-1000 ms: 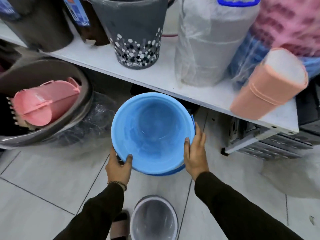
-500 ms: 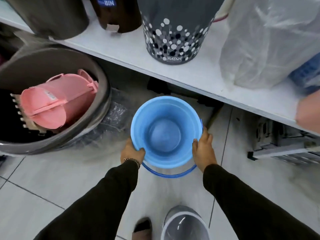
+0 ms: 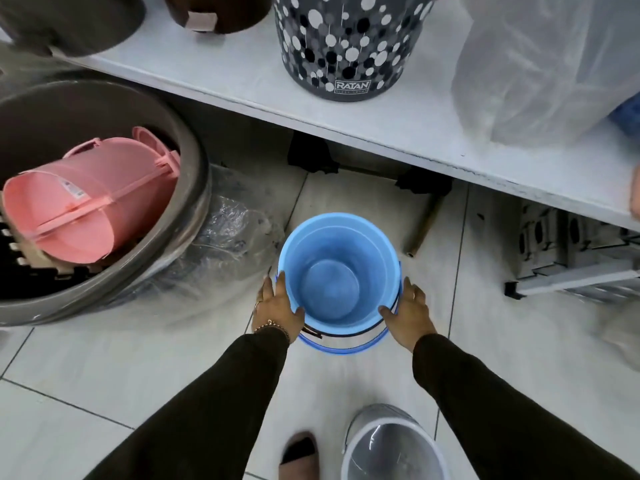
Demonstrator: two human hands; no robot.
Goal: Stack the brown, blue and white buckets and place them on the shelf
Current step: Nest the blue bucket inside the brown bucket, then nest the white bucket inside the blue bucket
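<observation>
A light blue bucket (image 3: 337, 271) stands upright low over the tiled floor, below the front edge of the white shelf (image 3: 242, 74). My left hand (image 3: 277, 306) grips its left side and my right hand (image 3: 407, 311) grips its right side, thumbs at the rim. Its blue handle hangs down on the near side. A thin dark rim (image 3: 346, 335) shows just under the bucket's near edge; what it belongs to is hidden. A white see-through bucket (image 3: 391, 448) stands on the floor near my foot. A brown container (image 3: 221, 12) sits on the shelf at the top.
A big grey tub (image 3: 194, 174) at the left holds a pink bucket (image 3: 86, 199), with crumpled plastic wrap (image 3: 228, 233) beside it. A dotted grey bin (image 3: 346, 46) and a plastic-wrapped stack (image 3: 547, 64) stand on the shelf. A folded metal ladder (image 3: 568, 271) lies at the right.
Both hands have carried the blue bucket down from shelf height to just above the floor and turned it upright. The white bucket shows further right as the view shifted.
</observation>
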